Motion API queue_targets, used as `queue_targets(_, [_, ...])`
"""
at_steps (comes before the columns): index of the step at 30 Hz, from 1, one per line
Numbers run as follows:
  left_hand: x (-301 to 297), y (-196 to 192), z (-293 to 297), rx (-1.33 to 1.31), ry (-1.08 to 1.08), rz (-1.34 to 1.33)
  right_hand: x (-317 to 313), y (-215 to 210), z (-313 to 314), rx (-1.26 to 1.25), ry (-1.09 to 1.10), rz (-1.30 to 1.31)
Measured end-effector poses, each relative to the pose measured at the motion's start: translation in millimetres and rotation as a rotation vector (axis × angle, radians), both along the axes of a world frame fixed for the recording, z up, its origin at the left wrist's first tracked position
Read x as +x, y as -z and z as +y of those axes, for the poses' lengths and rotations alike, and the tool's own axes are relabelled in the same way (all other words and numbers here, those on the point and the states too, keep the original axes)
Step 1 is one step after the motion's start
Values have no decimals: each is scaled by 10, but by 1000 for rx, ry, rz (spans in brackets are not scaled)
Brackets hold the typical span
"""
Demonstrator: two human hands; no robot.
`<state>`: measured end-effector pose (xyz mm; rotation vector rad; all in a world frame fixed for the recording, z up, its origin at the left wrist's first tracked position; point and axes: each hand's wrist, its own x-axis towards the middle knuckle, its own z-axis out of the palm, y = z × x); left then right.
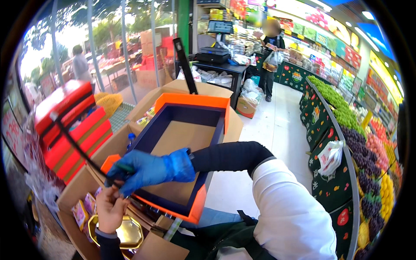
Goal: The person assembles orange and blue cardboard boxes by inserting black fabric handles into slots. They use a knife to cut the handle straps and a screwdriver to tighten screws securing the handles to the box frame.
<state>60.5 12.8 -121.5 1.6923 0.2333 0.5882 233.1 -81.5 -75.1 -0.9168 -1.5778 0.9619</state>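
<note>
An open orange box (187,117) with a dark blue inside and a brown cardboard floor rests tilted on my lap. My right hand (147,170), in a blue glove, reaches across its near left corner with fingers closed on a dark thin tool and a black strap (73,145). The strap runs up and left toward stacked red cases. My left hand (110,209), bare, sits just below the glove at the box's corner, fingers curled around the strap's lower end.
Red cases (69,130) are stacked at left. Open cardboard cartons (82,182) surround the box, one holding a gold octagonal tin (123,232) and pink packets. A fruit display (359,143) lines the right. A person (271,56) stands far down the white-floored aisle.
</note>
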Motion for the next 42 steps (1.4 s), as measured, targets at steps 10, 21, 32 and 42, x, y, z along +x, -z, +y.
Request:
queue_targets(10, [-30,181,100,61,84,-117,0,-2,-14,118,54,-137])
queue_targets(21, [-181,371,-101,243,-382,-312,-52,-54,24,95,61,-214])
queue_targets(32, [-98,158,-288,1143,-488,-141,-119,23,-197,-81,50,104])
queue_targets(42, [-91,151,-270,733,-315,-138,-9,10,-206,-94,119,-104])
